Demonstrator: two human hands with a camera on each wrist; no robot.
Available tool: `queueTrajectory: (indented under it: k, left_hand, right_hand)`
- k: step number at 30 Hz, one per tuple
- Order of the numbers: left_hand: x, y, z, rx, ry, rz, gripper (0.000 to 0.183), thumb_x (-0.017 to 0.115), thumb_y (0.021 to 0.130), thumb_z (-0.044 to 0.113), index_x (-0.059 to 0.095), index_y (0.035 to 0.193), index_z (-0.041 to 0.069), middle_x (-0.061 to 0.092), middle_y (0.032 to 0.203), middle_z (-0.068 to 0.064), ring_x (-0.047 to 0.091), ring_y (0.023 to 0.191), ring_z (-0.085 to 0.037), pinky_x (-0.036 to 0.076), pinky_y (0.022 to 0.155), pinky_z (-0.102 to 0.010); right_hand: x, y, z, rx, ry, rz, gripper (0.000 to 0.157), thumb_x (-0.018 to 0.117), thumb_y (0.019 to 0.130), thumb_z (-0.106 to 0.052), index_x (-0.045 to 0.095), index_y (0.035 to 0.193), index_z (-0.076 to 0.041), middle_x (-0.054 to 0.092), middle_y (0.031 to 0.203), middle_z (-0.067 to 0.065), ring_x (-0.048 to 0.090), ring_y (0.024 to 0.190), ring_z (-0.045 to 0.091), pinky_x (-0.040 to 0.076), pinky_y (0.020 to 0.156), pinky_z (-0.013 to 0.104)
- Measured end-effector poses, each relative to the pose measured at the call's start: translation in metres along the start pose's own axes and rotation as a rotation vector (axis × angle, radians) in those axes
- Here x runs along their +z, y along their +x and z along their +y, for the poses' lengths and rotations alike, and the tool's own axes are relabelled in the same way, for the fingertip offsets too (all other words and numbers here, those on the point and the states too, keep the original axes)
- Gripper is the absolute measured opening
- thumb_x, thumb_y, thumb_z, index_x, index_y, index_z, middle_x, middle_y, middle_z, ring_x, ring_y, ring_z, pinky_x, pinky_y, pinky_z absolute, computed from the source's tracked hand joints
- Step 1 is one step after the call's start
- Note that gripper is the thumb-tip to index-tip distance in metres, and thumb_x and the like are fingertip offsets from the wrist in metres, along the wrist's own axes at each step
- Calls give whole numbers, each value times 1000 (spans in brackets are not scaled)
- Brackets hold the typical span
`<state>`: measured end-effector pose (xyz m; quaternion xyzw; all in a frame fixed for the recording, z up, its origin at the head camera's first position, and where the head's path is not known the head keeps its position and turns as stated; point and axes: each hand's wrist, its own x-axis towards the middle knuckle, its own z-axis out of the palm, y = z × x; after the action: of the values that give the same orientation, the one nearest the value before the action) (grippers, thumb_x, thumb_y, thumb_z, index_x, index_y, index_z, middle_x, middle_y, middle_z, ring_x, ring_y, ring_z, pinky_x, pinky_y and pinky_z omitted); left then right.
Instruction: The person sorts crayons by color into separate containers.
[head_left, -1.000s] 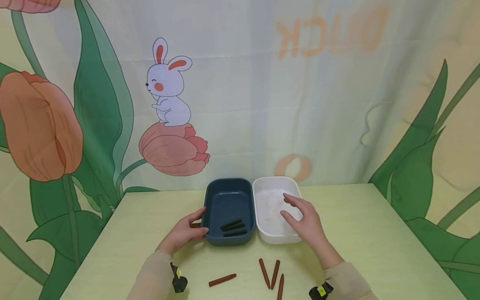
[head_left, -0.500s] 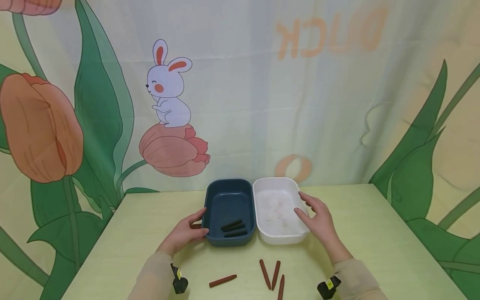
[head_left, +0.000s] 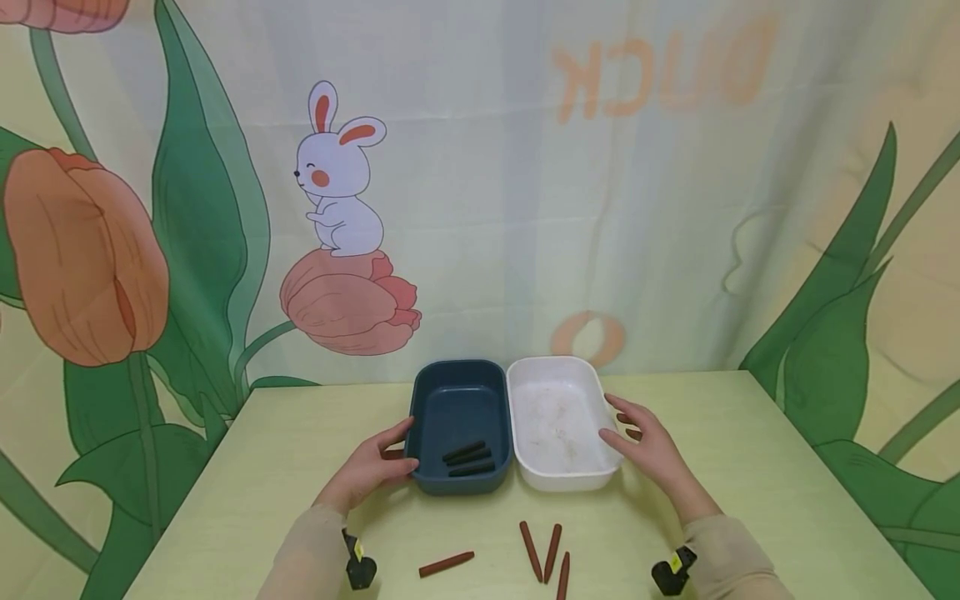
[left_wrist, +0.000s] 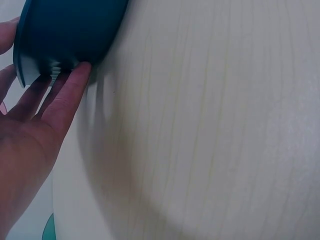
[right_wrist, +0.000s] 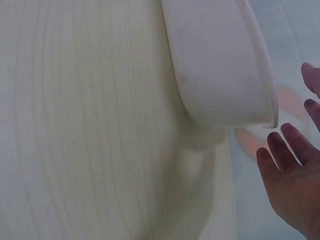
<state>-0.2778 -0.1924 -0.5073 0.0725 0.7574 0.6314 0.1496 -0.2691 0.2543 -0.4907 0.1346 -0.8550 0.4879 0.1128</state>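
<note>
beside white box [head_left: 567, 481], right hand [head_left: 652, 450] splays — wrist view shows gap — left hand [head_left: 366, 469] grips blue box [head_left: 461, 485].

A white rabbit [head_left: 345, 227] is printed on the curtain [head_left: 480, 167], sitting on a pink tulip [head_left: 345, 308]. Left of the rabbit stand a tall green leaf [head_left: 198, 192] and, farther out, an orange tulip [head_left: 82, 250]. Above and right of the rabbit, mirrored letters [head_left: 649, 73] spell DUCK; far to its right rise pointed leaves [head_left: 828, 375]. Below it lies the table [head_left: 300, 433].

smooth plastic blue bin [head_left: 461, 417], smudged plastic white bin [head_left: 555, 408], matt wood-grained tabletop [head_left: 750, 467], creased cloth backdrop [head_left: 480, 208]
</note>
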Motion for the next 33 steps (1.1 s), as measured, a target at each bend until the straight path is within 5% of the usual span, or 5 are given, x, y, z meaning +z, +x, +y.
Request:
queueTrajectory:
  k: [10,14,23,33]
  left_hand:
    - [1,-1,-1,-3,27,32,76,72,90,8,35,155,15,31,157,-19,45,132,-40,52,94,-41]
    - [1,-1,-2,7,41,43,75,72,90,8,35,155,13,33,156,-21,47,131,-39,53,93,-41]
    - [0,-5,-5,98,10,21,67,65,95,7,33,154,5,31,156,-24,44,133,-42,52,94,-41]
    - [1,-20,5,243,149,230,60,66,94,6,42,149,2,44,148,-24,46,133,-39,39,106,-53]
  right_hand:
    - [-2,0,14,112,107,-80,62,68,95,-12,40,148,3,39,149,28,45,126,50,39,103,60]
    - [-3,-1,15,141,105,-102,63,68,95,-14,39,149,2,41,148,28,46,126,48,45,101,51]
    - [-7,-5,15,167,111,-165,63,66,96,-12,37,150,1,40,148,29,51,122,46,46,97,53]
    - [-11,-3,17,159,116,-209,60,64,96,-10,39,148,2,41,144,32,54,120,45,50,93,42]
